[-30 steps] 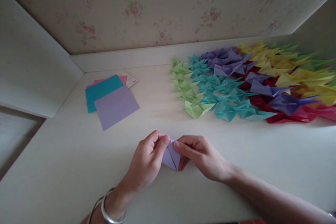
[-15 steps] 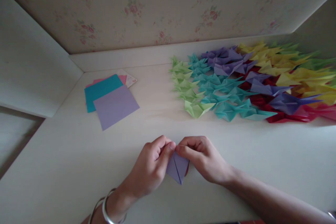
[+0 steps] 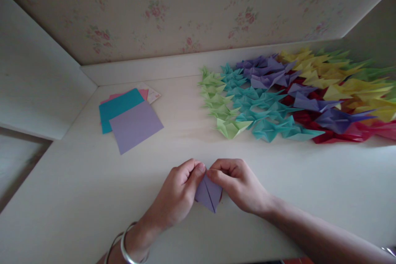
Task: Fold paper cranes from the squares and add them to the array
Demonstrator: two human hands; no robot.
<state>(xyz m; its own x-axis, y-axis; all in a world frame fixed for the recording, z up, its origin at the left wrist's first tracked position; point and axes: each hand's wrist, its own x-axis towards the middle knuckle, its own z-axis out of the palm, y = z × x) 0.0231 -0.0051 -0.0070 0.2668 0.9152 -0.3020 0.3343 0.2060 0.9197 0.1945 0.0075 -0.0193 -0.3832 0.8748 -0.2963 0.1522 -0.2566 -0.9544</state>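
A small folded purple paper (image 3: 209, 194), diamond-shaped with a crease or slit down its middle, is held between my two hands near the front of the white table. My left hand (image 3: 182, 194) pinches its upper left edge between thumb and fingers. On the other side, my right hand (image 3: 239, 185) pinches the top right edge, its thumb close to the left thumb. The paper's lower corner points toward me. Parts of the paper's sides lie hidden behind my fingers.
Flat sheets lie at the left back: a purple sheet (image 3: 136, 127) over a teal sheet (image 3: 120, 107), with pink paper (image 3: 144, 94) beneath. Rows of folded paper cranes in green (image 3: 232, 128), teal (image 3: 268, 130), purple (image 3: 340, 119), red and yellow (image 3: 359, 90) fill the right back, by the wall.
The folded paper's lower corner has tilted slightly up and to the right. Both hands keep their pinch in nearly the same place.
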